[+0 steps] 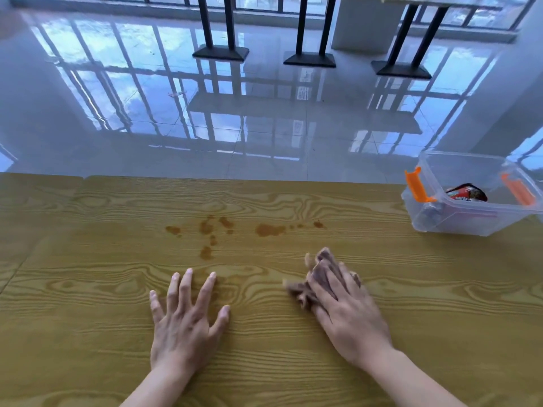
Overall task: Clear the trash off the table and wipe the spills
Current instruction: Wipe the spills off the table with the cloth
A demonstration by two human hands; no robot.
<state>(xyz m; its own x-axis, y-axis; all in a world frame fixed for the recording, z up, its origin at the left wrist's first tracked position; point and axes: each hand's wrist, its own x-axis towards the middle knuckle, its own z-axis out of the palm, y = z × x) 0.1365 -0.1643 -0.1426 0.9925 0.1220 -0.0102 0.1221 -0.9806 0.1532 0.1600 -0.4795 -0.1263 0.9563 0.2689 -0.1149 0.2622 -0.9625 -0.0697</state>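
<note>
Brown spill stains (269, 230) dot the middle of the wooden table (88, 289), spread from left to right in several blotches. My right hand (349, 312) presses a crumpled brownish cloth (318, 273) flat on the table, just below and right of the stains. My left hand (185, 321) lies flat with fingers spread, empty, below the left blotches. A clear plastic bin (464, 221) with orange latches stands at the table's far right corner, with a red and black wrapper (467, 193) inside.
The table's far edge runs across the middle of the view. Beyond it lies a glossy tiled floor (264, 113) with black table bases (310, 58) standing on it and a railing behind.
</note>
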